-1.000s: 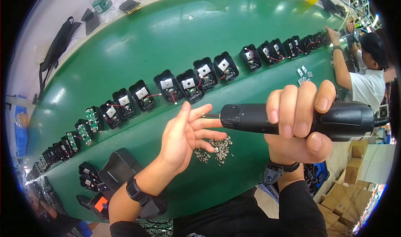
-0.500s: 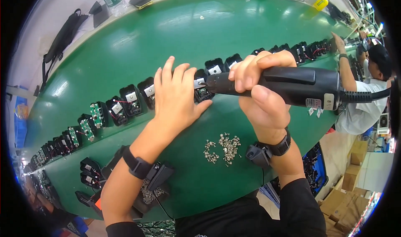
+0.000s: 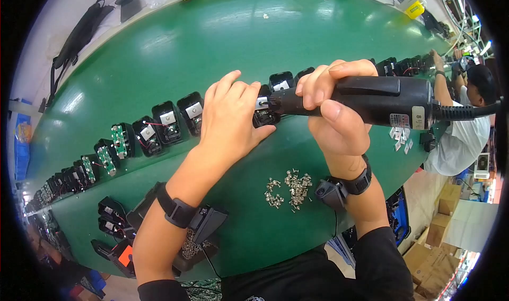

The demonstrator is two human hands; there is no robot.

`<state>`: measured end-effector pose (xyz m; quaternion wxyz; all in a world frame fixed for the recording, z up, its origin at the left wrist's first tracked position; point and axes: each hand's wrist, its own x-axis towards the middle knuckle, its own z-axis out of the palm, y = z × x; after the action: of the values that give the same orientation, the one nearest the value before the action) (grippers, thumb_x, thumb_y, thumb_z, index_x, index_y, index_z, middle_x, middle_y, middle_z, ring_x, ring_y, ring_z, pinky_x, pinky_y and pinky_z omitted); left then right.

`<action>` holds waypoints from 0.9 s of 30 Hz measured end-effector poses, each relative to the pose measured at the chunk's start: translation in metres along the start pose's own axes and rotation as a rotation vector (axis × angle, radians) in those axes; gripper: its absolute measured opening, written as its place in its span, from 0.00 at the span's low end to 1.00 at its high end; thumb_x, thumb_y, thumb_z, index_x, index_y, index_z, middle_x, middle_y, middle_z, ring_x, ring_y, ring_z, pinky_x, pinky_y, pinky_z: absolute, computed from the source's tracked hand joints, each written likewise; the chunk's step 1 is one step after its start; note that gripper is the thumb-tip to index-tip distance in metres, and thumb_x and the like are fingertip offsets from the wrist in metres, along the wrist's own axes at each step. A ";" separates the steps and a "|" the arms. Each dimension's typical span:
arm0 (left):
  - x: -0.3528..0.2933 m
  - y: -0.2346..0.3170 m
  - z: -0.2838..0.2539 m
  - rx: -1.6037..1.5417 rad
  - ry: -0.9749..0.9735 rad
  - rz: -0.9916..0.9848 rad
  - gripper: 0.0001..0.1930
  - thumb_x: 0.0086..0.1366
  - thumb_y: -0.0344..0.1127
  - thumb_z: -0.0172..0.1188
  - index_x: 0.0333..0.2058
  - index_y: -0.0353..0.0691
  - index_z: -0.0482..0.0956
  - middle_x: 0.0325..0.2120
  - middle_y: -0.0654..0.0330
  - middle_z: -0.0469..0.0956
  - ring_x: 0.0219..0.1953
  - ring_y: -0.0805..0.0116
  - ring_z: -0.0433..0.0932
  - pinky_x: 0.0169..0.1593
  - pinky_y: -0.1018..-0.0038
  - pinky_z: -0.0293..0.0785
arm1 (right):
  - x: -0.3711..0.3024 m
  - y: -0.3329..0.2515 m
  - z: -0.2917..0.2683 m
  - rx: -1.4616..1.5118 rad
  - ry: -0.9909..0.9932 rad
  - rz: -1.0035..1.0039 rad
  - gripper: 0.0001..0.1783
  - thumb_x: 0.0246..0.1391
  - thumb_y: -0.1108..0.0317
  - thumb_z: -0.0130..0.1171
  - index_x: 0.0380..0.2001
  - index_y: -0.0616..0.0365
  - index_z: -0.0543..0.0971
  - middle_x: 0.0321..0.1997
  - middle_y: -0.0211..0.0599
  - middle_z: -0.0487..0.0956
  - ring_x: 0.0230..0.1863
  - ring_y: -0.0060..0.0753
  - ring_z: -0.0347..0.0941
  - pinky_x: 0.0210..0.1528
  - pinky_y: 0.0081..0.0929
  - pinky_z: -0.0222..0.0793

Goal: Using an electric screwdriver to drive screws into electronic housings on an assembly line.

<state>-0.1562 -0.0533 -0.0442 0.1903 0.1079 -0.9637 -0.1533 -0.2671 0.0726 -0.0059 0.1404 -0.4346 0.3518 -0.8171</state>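
My right hand (image 3: 339,105) is wrapped round a black corded electric screwdriver (image 3: 397,102), held nearly level. Its tip points left and meets the pale metal plate (image 3: 261,104) in a small black plastic housing (image 3: 265,118). That housing sits between the thumb and index finger of my left hand (image 3: 228,112), which steadies it from its left side. The palm hides what lies beneath it. Loose screws (image 3: 298,187) lie in a pile on the green table, nearer to me than the housing.
A long row of similar housings (image 3: 168,121) crosses the table, some with green circuit boards (image 3: 120,140). Small white plates (image 3: 400,137) lie at right. A dark tray of screws (image 3: 192,246) is beside my left forearm. A co-worker (image 3: 469,120) sits at far right.
The view has shifted slightly, so the table's contents sit a little differently in the picture. Both hands keep their hold, with the screwdriver tip still at the housing's metal plate.
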 end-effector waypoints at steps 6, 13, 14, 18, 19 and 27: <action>0.002 -0.005 -0.002 -0.086 -0.006 0.018 0.34 0.33 0.40 0.76 0.43 0.34 0.76 0.35 0.55 0.77 0.46 0.57 0.72 0.51 0.60 0.65 | 0.008 0.007 0.002 0.066 -0.009 0.030 0.19 0.43 0.81 0.56 0.41 0.63 0.66 0.26 0.37 0.72 0.29 0.27 0.69 0.36 0.29 0.70; 0.005 -0.007 -0.005 -0.024 -0.033 0.024 0.28 0.34 0.44 0.74 0.36 0.36 0.79 0.31 0.57 0.78 0.42 0.61 0.75 0.58 0.56 0.58 | 0.020 0.018 0.003 0.044 -0.232 0.157 0.16 0.39 0.79 0.59 0.32 0.59 0.66 0.23 0.34 0.70 0.25 0.26 0.67 0.34 0.28 0.68; 0.006 -0.005 -0.006 0.012 -0.067 -0.003 0.29 0.35 0.45 0.74 0.38 0.36 0.80 0.31 0.57 0.79 0.42 0.62 0.75 0.60 0.53 0.55 | 0.022 0.021 0.000 0.045 -0.231 0.156 0.16 0.39 0.79 0.59 0.32 0.59 0.66 0.23 0.34 0.70 0.25 0.26 0.67 0.34 0.28 0.68; 0.008 -0.010 -0.003 -0.007 -0.092 0.000 0.29 0.35 0.46 0.74 0.37 0.38 0.80 0.30 0.59 0.79 0.43 0.64 0.76 0.62 0.48 0.50 | 0.026 0.028 0.001 -0.045 -0.334 0.159 0.18 0.38 0.82 0.60 0.32 0.59 0.65 0.23 0.34 0.70 0.25 0.27 0.68 0.32 0.25 0.68; 0.009 -0.009 -0.004 -0.020 -0.073 0.017 0.29 0.35 0.47 0.74 0.37 0.39 0.80 0.30 0.59 0.79 0.42 0.63 0.76 0.62 0.48 0.50 | 0.025 0.028 0.001 -0.062 -0.335 0.143 0.17 0.38 0.83 0.60 0.32 0.60 0.66 0.23 0.35 0.71 0.25 0.26 0.69 0.32 0.25 0.69; -0.001 -0.009 -0.014 0.081 -0.125 0.001 0.34 0.39 0.50 0.71 0.46 0.38 0.77 0.42 0.55 0.78 0.56 0.56 0.67 0.66 0.45 0.42 | -0.009 -0.025 -0.002 -0.122 0.115 0.075 0.16 0.39 0.78 0.57 0.36 0.64 0.70 0.24 0.38 0.73 0.24 0.31 0.71 0.36 0.30 0.71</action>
<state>-0.1489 -0.0650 -0.0353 0.1251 0.1054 -0.9791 -0.1206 -0.2617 0.0962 0.0058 0.1236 -0.3812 0.4245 -0.8119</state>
